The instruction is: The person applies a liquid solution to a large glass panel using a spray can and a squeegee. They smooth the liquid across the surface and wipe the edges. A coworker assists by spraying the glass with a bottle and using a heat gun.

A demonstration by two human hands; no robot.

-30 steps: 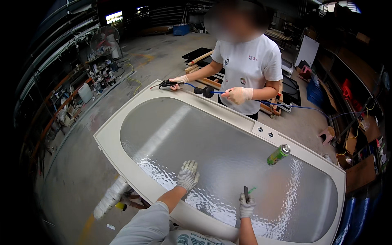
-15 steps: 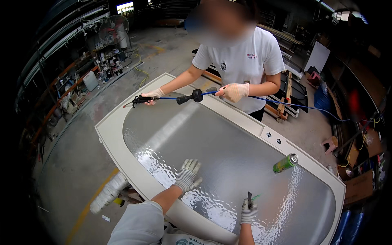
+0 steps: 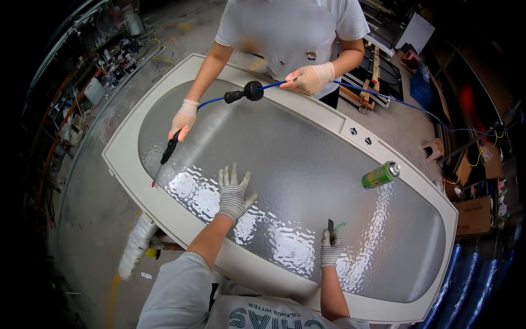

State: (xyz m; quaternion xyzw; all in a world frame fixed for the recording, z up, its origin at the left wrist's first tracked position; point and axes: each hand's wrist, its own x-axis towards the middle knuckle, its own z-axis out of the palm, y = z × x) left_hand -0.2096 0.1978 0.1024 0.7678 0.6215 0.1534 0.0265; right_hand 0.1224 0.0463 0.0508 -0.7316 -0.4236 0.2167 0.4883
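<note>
My left hand (image 3: 234, 196), in a striped grey-white glove, lies with its fingers spread on the textured glass panel (image 3: 285, 148). My right hand (image 3: 331, 249), gloved alike, is closed around a small dark flat-bladed tool (image 3: 330, 225) that points away from me over the glass. A bit of green material (image 3: 341, 226) shows beside its blade. The cream frame (image 3: 129, 172) runs around the rounded glass. Across from me, a co-worker's gloved hand (image 3: 183, 119) holds a black air blow gun (image 3: 170, 148) with its thin nozzle at the frame's left edge.
A green spray can (image 3: 381, 175) lies on the right part of the glass. The co-worker's other hand (image 3: 312, 78) grips a blue air hose (image 3: 405, 102) with a black fitting (image 3: 244, 93). Wrapped blue rolls (image 3: 463, 282) and a cardboard box (image 3: 474, 215) stand at right.
The co-worker's blow gun has swung down toward the frame's left edge, its nozzle now pointing toward me. My view has shifted; both my hands keep their grip and pose.
</note>
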